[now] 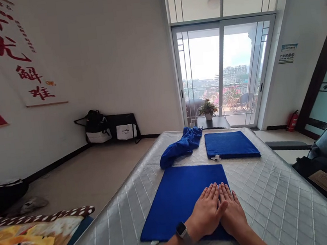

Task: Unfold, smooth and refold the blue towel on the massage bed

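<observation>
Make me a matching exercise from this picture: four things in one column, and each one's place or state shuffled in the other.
1 near towel
2 far right towel
3 far left towel
4 potted plant

A bunched in a heap
B by the glass door
C flat under the left hand and right hand
D neatly folded, untouched

Pairs: 1-C, 2-D, 3-A, 4-B

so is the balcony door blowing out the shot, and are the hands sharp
Head view: sky behind the sliding glass door is blown out white; the left hand and right hand lie sharp, evenly lit, on the folded blue towel; the wide lens slants verticals near the edges.
</observation>
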`<act>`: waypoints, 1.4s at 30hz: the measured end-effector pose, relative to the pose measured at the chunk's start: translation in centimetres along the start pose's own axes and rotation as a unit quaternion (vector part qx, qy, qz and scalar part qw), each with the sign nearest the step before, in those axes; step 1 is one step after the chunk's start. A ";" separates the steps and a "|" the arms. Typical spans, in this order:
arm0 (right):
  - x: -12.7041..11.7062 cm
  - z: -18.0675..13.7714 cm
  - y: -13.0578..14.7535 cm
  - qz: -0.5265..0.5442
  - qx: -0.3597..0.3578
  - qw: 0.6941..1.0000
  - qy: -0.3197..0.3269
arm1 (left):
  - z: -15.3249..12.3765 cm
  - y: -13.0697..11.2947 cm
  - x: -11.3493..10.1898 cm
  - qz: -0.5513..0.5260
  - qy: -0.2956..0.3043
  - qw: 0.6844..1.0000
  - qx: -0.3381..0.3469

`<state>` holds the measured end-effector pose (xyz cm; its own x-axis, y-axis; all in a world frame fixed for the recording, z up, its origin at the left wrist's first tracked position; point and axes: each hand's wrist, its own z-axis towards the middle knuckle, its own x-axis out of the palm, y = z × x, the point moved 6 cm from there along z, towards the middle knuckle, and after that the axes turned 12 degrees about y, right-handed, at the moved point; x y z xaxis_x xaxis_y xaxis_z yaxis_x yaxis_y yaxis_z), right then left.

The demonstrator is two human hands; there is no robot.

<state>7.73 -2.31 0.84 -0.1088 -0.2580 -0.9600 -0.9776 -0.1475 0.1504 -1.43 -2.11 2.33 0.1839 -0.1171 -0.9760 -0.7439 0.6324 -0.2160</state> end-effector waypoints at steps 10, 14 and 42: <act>-0.2 0.3 -0.3 0.035 0.025 0.999 -0.030 | -2.6 9.3 0.9 0.035 0.009 0.996 -0.081; 0.0 0.3 -0.4 0.039 0.027 0.998 -0.034 | -6.3 16.8 -0.6 0.031 0.004 0.981 -0.190; -3.0 7.1 -1.7 -0.014 0.028 0.999 -0.034 | -9.4 21.2 -1.1 -0.005 -0.081 0.963 -0.255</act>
<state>8.41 5.48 1.77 -0.0908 -0.1879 -0.9780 -0.9888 -0.1001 0.1110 -23.41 4.22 -1.47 0.2607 0.0258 -0.9651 -0.9528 0.1678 -0.2529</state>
